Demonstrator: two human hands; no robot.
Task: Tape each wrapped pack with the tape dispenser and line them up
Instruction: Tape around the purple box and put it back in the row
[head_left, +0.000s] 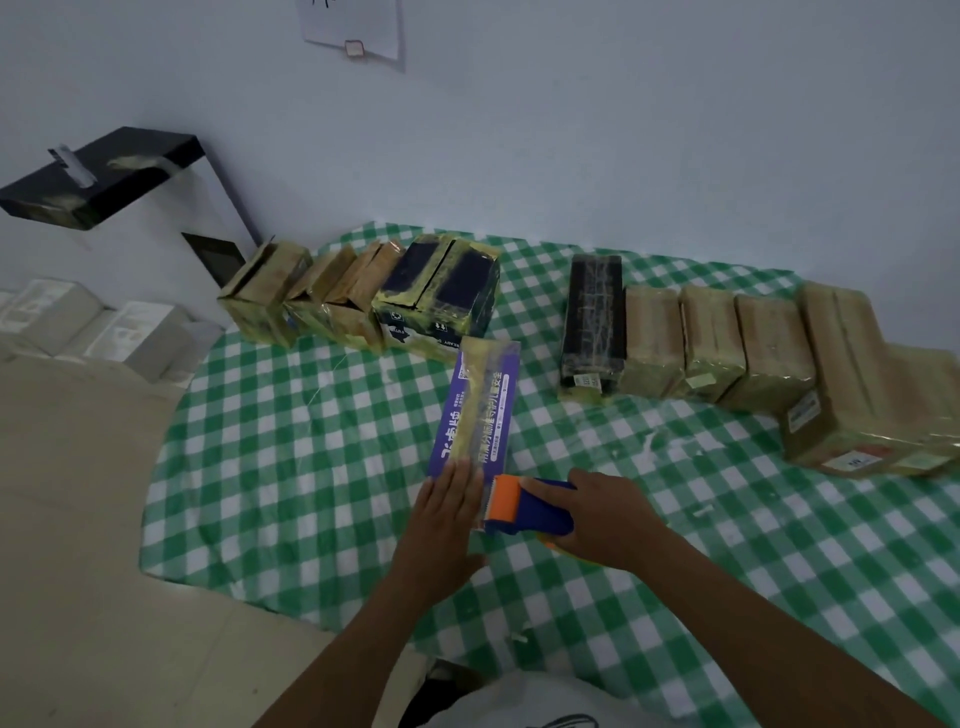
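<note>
Long purple wrapped pack (475, 410) lies on the green-and-white checked cloth (311, 467), apart from the row of taped packs (727, 348) behind. Left hand (449, 512) is spread flat, pressing its near end. Right hand (597, 514) grips the blue-and-orange tape dispenser (524, 506) there. Risk: the pack slips under the pull and the tape runs skewed or creases

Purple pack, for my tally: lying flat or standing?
Lying flat: the purple pack shows its printed face upward; the left hand presses its near end.
</note>
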